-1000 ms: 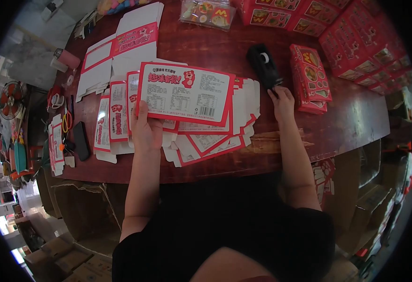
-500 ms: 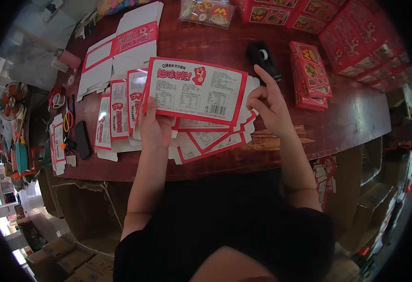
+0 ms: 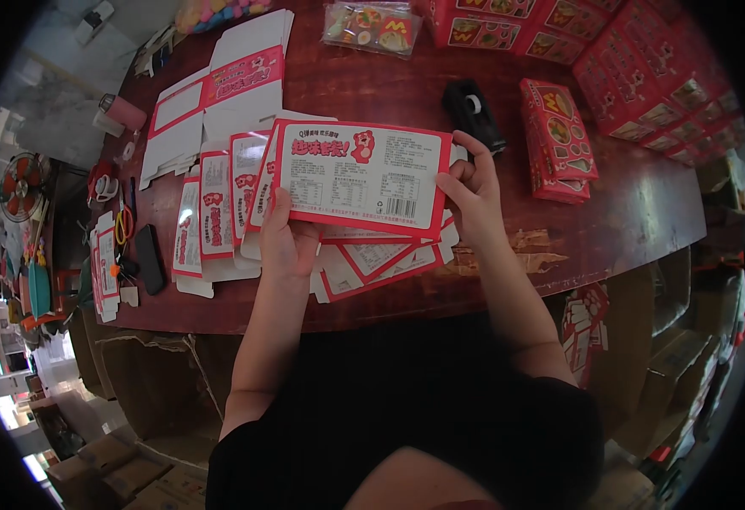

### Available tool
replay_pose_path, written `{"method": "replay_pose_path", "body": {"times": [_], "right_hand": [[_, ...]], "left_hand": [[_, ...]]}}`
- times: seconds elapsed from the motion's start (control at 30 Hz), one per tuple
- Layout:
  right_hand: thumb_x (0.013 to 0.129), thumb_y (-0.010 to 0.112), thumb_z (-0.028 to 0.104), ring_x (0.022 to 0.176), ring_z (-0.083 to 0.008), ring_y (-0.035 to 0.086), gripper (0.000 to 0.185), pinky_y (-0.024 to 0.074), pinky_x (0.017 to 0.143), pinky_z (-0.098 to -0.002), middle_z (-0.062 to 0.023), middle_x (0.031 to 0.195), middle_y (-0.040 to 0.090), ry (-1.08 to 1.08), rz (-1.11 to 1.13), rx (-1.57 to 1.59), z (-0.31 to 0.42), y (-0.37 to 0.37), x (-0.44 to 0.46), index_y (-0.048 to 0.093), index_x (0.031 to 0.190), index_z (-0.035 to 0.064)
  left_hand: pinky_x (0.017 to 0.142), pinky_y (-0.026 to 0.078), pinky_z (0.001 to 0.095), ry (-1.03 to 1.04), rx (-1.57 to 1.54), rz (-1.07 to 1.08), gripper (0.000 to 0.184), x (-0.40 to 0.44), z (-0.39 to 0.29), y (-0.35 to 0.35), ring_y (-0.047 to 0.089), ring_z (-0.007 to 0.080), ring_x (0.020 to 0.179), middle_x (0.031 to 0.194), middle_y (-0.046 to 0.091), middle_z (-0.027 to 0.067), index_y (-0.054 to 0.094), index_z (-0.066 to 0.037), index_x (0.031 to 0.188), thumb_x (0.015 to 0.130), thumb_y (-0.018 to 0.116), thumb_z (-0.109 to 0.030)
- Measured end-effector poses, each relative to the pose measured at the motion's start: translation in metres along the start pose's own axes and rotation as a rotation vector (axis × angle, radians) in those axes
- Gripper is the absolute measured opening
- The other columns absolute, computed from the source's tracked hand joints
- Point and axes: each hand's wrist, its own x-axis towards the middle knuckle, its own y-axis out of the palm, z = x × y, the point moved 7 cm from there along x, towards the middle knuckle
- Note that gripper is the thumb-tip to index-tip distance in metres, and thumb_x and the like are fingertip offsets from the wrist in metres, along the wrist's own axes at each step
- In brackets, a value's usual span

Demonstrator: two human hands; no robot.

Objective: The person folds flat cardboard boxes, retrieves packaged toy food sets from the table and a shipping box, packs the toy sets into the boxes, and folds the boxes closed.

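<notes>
A flat red-and-white printed box [image 3: 360, 174] is held up over the pile, its text side and barcode facing me. My left hand [image 3: 290, 238] grips its lower left edge, thumb on the front and fingers behind. At the right end, my right hand [image 3: 473, 191] pinches the edge between thumb and fingers. Beneath lie several overlapping flat boxes [image 3: 372, 257], with more fanned out on the left [image 3: 216, 204]. Behind them is a stack of white and pink cartons [image 3: 245, 76]. A black tape dispenser [image 3: 473, 116] stands beyond my right hand.
Filled red boxes [image 3: 560, 140] lie to the right, with a wall of red boxes [image 3: 653, 76] behind. At the back is a clear packet [image 3: 372, 27]. Scissors [image 3: 123, 223] and a black phone-like object [image 3: 149, 259] lie left. Open cardboard boxes [image 3: 164, 391] stand below the table edge.
My right hand has left the tape dispenser and come to the box's right edge, closing on it. The held box has shifted slightly right with my left hand.
</notes>
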Motion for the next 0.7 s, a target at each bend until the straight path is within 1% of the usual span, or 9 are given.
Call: {"method": "replay_pose_path", "body": {"times": [0.1,0.3,0.33,0.4,0.43,0.53,0.6,0.63,0.7], "right_hand": [[0.083,0.065,0.013,0.066,-0.0060,0.052,0.054,0.0444,0.058,-0.0222,0.0022,0.077,0.054,0.235,-0.087,0.384,-0.010,0.010,-0.004,0.037,0.129,0.0098],[0.090,0.057,0.021,0.071,-0.0047,0.047,0.036,0.0454,0.065,-0.0246,0.0042,0.086,0.051,0.323,0.427,0.753,-0.025,0.009,-0.004,0.045,0.122,0.0111],[0.091,0.056,0.020,0.071,-0.0043,0.046,0.035,0.0451,0.066,-0.0243,0.0041,0.088,0.050,0.258,0.260,0.584,-0.027,-0.003,0.001,0.045,0.122,0.0111],[0.092,0.053,0.019,0.071,-0.0034,0.044,0.032,0.0445,0.069,-0.0237,0.0039,0.091,0.049,0.124,-0.064,0.245,-0.020,-0.024,0.006,0.045,0.122,0.0110],[0.093,0.052,0.029,0.077,-0.0056,0.046,0.037,0.0444,0.070,-0.0249,0.0023,0.093,0.049,0.026,-0.191,0.039,-0.006,-0.031,0.002,0.043,0.124,0.0104],[0.089,0.034,0.061,0.100,-0.0211,0.054,0.071,0.0486,0.080,-0.0343,-0.0069,0.112,0.052,0.201,0.067,0.221,0.011,-0.004,-0.014,0.030,0.136,0.0077],[0.082,0.029,0.072,0.115,-0.0257,0.049,0.089,0.0456,0.091,-0.0376,-0.0119,0.126,0.047,0.192,0.246,0.440,0.024,0.017,-0.026,0.022,0.140,0.0044],[0.090,0.047,0.049,0.118,-0.0250,0.046,0.073,0.0441,0.093,-0.0393,-0.0147,0.135,0.038,0.145,0.274,0.626,0.029,0.017,-0.027,0.019,0.142,0.0057],[0.087,0.056,0.029,0.116,-0.0228,0.048,0.068,0.0443,0.093,-0.0372,-0.0142,0.130,0.043,0.160,0.219,0.272,0.030,-0.001,-0.025,0.022,0.141,0.0044]], "left_hand": [[0.090,0.047,0.0378,-0.040,-0.023,0.010,0.036,0.004,0.009,-0.008,0.054,0.0210,0.109,0.119,0.054,0.0099,0.043,-0.001,0.124,0.095,0.046,-0.023],[0.089,0.048,0.0385,-0.056,-0.053,0.065,0.035,0.000,0.016,-0.004,0.055,0.0214,0.108,0.121,0.054,0.0101,0.044,-0.003,0.122,0.095,0.047,-0.024],[0.088,0.048,0.0381,-0.036,-0.069,0.047,0.034,-0.001,0.016,-0.003,0.055,0.0210,0.107,0.120,0.054,0.0100,0.044,-0.002,0.121,0.095,0.046,-0.023],[0.089,0.048,0.0383,0.202,-0.003,0.040,0.035,-0.006,0.001,0.002,0.056,0.0215,0.106,0.119,0.055,0.0096,0.043,-0.003,0.123,0.093,0.050,-0.019],[0.089,0.048,0.0385,0.323,0.030,0.037,0.036,-0.010,-0.006,0.005,0.056,0.0217,0.106,0.118,0.055,0.0094,0.043,-0.004,0.124,0.092,0.052,-0.017],[0.094,0.044,0.0413,1.104,0.806,0.331,0.036,-0.058,-0.023,0.051,0.056,0.0211,0.106,0.113,0.057,0.0104,0.047,-0.007,0.120,0.085,0.059,-0.005],[0.101,0.037,0.0440,1.204,1.042,0.864,0.045,-0.074,0.000,0.093,0.056,0.0257,0.109,0.112,0.058,0.0104,0.052,-0.011,0.115,0.075,0.070,-0.004],[0.102,0.035,0.0451,1.222,1.144,0.921,0.044,-0.078,0.010,0.099,0.055,0.0276,0.110,0.111,0.058,0.0095,0.055,-0.012,0.111,0.071,0.072,-0.009],[0.104,0.032,0.0473,1.258,1.335,1.052,0.042,-0.086,0.033,0.109,0.054,0.0316,0.112,0.109,0.059,0.0076,0.060,-0.016,0.104,0.065,0.076,-0.017]]}}
